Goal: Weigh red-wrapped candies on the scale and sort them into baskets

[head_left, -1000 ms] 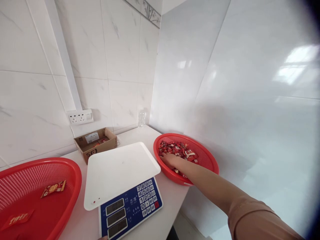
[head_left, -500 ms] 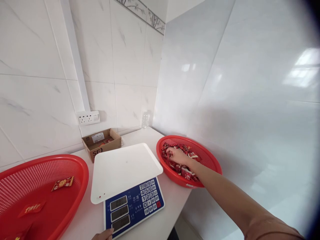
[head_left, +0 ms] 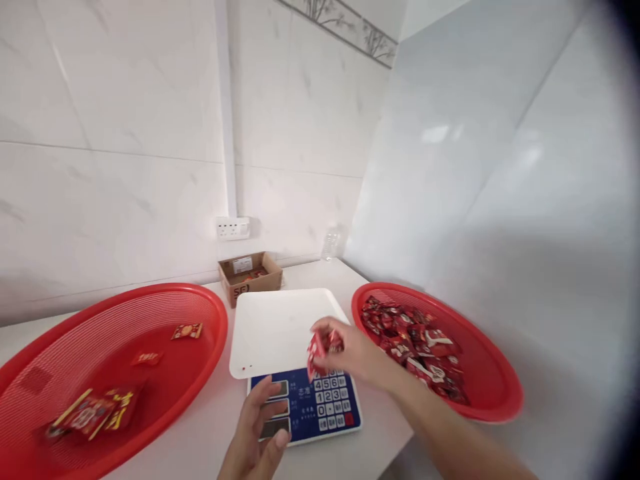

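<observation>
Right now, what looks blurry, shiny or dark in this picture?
Head view: the red packets in the right hand's grip look blurred; also head view: pale glare spots mark the glossy wall, while the picture's right edge turns dark and fuzzy.

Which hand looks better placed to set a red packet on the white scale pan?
The right hand, I'd judge: it holds at least one red packet near the front edge of the white pan. The left hand is open with no packet visible, close to the displays.
</observation>
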{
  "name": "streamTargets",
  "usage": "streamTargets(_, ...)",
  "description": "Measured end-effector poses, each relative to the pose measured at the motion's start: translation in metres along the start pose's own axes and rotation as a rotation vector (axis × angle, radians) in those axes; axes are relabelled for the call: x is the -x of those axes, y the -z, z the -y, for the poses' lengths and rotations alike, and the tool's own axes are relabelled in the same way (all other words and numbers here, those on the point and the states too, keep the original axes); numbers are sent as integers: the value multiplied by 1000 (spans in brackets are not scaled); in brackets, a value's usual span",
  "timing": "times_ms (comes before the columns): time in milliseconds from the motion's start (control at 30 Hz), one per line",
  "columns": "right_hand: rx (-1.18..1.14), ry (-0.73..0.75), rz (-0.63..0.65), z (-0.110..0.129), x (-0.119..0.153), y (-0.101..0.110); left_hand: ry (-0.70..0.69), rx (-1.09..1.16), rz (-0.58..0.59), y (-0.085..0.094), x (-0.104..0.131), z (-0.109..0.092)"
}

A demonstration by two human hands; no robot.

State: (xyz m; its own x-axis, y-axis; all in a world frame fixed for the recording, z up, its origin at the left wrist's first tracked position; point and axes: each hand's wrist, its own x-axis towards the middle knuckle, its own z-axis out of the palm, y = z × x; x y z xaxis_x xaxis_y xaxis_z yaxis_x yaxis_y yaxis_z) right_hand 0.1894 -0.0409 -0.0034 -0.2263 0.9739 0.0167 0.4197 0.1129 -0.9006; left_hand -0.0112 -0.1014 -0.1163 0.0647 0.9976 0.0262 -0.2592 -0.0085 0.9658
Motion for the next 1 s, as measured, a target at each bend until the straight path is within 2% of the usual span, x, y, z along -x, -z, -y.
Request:
streamTargets(67,91,37,153,11,8,-38,129,178,75,-4,-5,-8)
streamTargets(133,282,146,183,17,14,-69,260,334,132,-5,-9,-15)
streamTargets(200,405,242,159,20,19,-87,292,428,124,-3,-10,-21)
streamTargets(267,389,298,172,23,22,-92,249,462,82,1,-12,-26)
streamTargets(367,219,304,272,25,27,-84,222,447,76,7,-13,-33)
streamTargets(433,100,270,291,23,28,-74,240,407,85,10,-14,-36)
streamTargets(500,-26,200,216,17,24,-65,252,373,72,12,-13,-36)
streamTargets(600,-214,52,14,2,9,-52,282,343,60,14,-10,-32)
streamTargets(700,-254,-13,-158,-12,-13,-41,320,324,72,17,-9,-25)
streamTargets(800,-230,-26,-222,-22,-35,-34,333,301,74,17,-9,-18)
streamTargets(900,-231,-37,-242,-29,-54,-31,351,266,122,16,-9,-15)
streamTargets(1000,-152,-53,-314,-35,-65,-28,359,232,173,15,-8,-12)
